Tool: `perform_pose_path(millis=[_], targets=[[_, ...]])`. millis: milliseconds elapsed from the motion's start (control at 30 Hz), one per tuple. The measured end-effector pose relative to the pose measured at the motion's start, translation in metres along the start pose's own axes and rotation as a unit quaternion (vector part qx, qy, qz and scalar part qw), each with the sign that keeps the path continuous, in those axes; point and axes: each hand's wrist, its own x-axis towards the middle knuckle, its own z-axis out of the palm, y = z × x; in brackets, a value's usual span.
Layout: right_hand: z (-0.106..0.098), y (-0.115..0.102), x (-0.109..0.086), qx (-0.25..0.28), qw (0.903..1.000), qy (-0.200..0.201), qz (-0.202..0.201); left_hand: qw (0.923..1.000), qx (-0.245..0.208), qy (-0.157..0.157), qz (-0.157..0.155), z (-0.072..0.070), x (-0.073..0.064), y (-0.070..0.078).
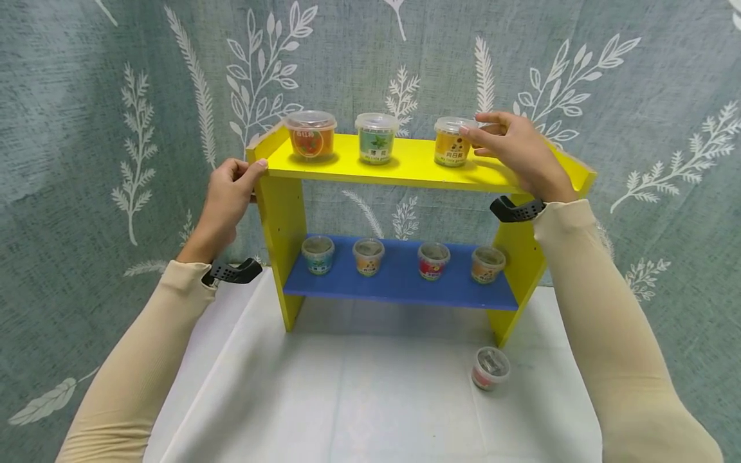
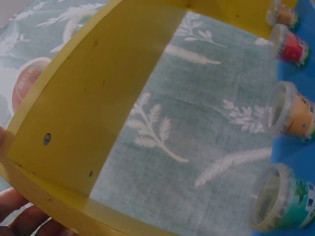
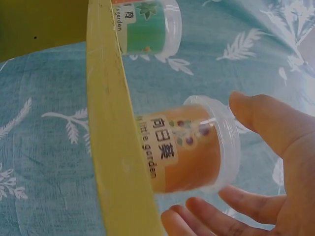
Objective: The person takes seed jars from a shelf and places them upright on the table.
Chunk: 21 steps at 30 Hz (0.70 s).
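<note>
My left hand (image 1: 228, 193) grips the upper left corner of the yellow shelf (image 1: 347, 168), thumb on the top edge and fingers around the side. At the right of the top board stands an orange-labelled lidded plastic cup (image 1: 450, 145). Around its lid are the thumb and fingers of my right hand (image 1: 515, 145), loosely spread. A gap shows between thumb and lid in the right wrist view, where the cup (image 3: 187, 147) stands on the board. Left of it on the top board are a green-labelled cup (image 1: 376, 140) and a wider red-orange cup (image 1: 311, 136).
The blue lower board (image 1: 399, 292) carries several small lidded cups, among them a teal one (image 1: 318, 257) and a red one (image 1: 433, 262). Another small cup (image 1: 489, 370) is on the white tabletop (image 1: 376, 399) by the shelf's right leg. Patterned cloth (image 1: 173, 96) hangs behind.
</note>
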Motion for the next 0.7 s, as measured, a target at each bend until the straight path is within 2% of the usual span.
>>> perform_pose_path(millis=[200, 467, 700], targets=[[0.007, -0.002, 0.009, -0.006, 0.9998, -0.012, -0.013, 1.0, -0.003, 0.001, 0.003, 0.0, 0.002, -0.003], [0.011, -0.005, 0.014, 0.009, 0.9998, -0.017, 0.0, 0.9999, -0.006, 0.004, 0.01, 0.0, 0.002, -0.003], [0.011, -0.005, 0.014, 0.012, 0.9999, -0.002, 0.008, 0.9999, -0.004, -0.001, 0.015, 0.0, 0.003, -0.004]])
